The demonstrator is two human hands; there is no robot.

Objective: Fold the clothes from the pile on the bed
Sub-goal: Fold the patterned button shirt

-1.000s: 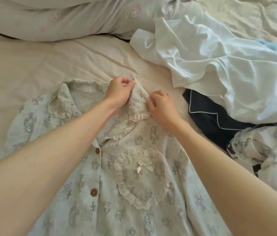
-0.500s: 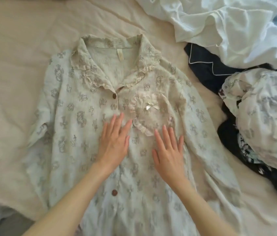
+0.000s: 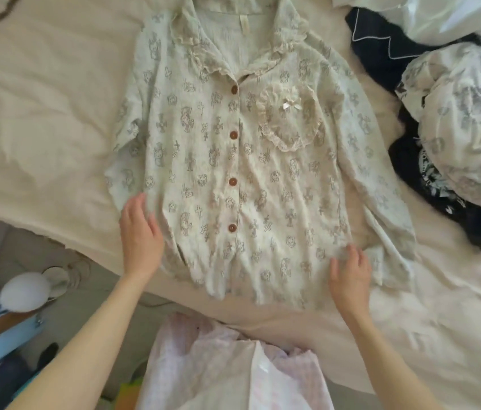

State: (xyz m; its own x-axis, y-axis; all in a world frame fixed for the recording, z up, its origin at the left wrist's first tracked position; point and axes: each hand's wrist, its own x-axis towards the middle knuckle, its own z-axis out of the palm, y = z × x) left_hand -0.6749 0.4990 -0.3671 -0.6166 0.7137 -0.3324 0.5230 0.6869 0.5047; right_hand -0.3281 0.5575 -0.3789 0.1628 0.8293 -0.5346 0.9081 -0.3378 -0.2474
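A pale printed pyjama shirt [image 3: 233, 161] with brown buttons, a lace collar and a lace heart pocket lies spread face up on the cream bed sheet [image 3: 41, 113]. My left hand [image 3: 141, 235] lies flat with straight fingers at the shirt's lower left side, near the left sleeve. At the lower right hem, beside the right sleeve cuff, my right hand [image 3: 351, 270] rests flat on the fabric. The pile of clothes [image 3: 455, 122] sits at the right: a printed white garment, dark navy pieces with white piping, and a white cloth at the top.
The bed's near edge runs diagonally under my forearms. Below it is the floor with a white round object [image 3: 25, 291], cables and blue items at the left. Pink checked fabric [image 3: 227, 365] hangs in front of me at the bottom.
Both hands slid from the collar down the shirt front to its lower edges and spread apart to the sides. The view pulled back and the shirt now lies smoother.
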